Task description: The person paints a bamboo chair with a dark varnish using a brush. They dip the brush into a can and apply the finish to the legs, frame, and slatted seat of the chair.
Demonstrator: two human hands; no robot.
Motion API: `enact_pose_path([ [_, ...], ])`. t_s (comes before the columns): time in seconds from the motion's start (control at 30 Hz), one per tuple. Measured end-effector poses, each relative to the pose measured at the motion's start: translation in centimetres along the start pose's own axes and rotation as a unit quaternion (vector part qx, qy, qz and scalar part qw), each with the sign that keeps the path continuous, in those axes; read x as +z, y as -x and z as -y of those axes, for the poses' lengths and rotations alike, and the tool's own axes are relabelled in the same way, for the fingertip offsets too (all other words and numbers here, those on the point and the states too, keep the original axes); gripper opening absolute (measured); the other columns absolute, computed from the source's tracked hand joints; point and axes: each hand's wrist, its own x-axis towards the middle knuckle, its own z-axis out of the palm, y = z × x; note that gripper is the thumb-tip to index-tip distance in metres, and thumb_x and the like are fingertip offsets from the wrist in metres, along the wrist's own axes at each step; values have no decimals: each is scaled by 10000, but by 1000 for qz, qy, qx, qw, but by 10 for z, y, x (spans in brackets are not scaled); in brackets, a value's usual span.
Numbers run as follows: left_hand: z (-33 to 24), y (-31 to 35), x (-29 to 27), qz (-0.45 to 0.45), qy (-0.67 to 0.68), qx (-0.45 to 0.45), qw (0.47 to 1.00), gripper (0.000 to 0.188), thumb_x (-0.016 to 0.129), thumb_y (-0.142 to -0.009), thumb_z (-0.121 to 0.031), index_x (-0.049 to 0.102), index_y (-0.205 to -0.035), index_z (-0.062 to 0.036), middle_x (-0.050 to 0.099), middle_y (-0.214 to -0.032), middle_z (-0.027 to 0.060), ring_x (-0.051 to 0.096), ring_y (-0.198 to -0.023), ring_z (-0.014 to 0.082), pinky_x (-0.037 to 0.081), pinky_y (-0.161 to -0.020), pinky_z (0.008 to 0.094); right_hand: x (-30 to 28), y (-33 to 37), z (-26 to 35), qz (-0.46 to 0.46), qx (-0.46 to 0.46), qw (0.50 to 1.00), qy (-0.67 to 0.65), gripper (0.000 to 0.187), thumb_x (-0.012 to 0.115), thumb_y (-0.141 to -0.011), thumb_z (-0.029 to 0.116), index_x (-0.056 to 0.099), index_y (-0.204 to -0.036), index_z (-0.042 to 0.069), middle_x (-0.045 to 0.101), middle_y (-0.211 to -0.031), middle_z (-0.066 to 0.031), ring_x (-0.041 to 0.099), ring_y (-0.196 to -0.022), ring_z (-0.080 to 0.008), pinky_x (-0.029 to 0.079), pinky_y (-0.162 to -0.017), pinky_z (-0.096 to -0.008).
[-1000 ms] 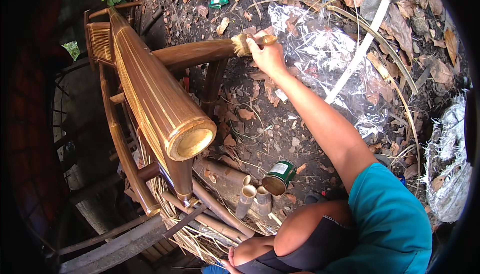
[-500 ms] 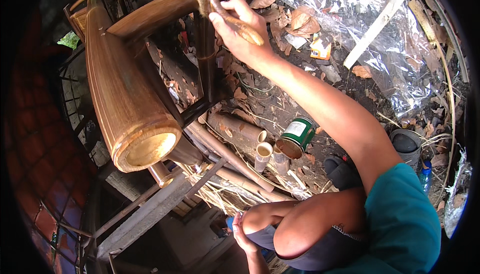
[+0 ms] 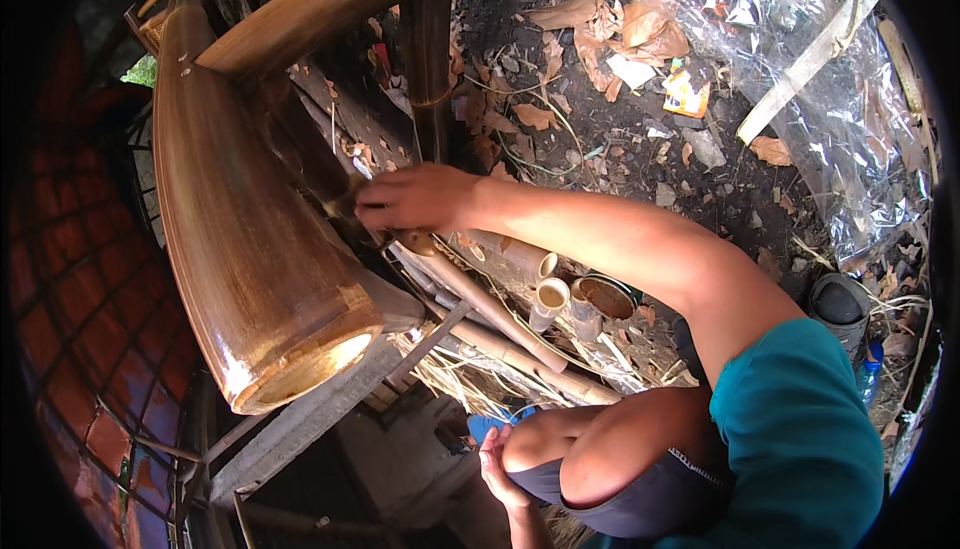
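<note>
Noted left hand (image 3: 497, 469) at lower centre, fingers loosely spread beside the knee, holding nothing. Found right hand (image 3: 415, 199) at centre left, clenched round what appeared to be a small brush (image 3: 346, 205), tip pressed against the large glossy bamboo tube (image 3: 250, 249). Judged best practice: light, even strokes along the grain, no pooling at the cut end. Observed open tin (image 3: 605, 297) mid-frame and plastic sheet (image 3: 800, 99) at upper right.

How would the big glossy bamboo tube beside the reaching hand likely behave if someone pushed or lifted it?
The big bamboo tube looks stiff and woody, so it should not flex. Its open end shows a hollow core, so it is probably lighter than its bulk suggests. The wet-looking gloss near the right hand hints at a slippery surface, and being round, it might roll if freed from the frame.
</note>
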Motion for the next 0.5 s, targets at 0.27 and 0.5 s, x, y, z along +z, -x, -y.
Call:
enact_pose_path([
  [0.27, 25, 18, -19, -11, 69, 24, 997, 594, 401, -1042, -538, 560, -1251, -6, 624, -1218, 178, 581, -1146, 274, 435, -1038, 440, 7, -1, 18, -1, 51, 998, -35, 289, 585, -875, 155, 565, -1162, 186, 545, -1283, -67, 600, -1137, -280, 556, -888, -387],
  [0.5, 64, 26, -25, -46, 284, -9, 958, 669, 359, -1024, -607, 592, -1299, -44, 645, -1269, 189, 572, -1211, 313, 418, -1084, 473, 21, -12, 27, 106, 274, 940, -172, 274, 485, -972, 207, 663, -1054, 15, 680, -1045, -208, 661, -1012, -348, 518, -880, -437],
])
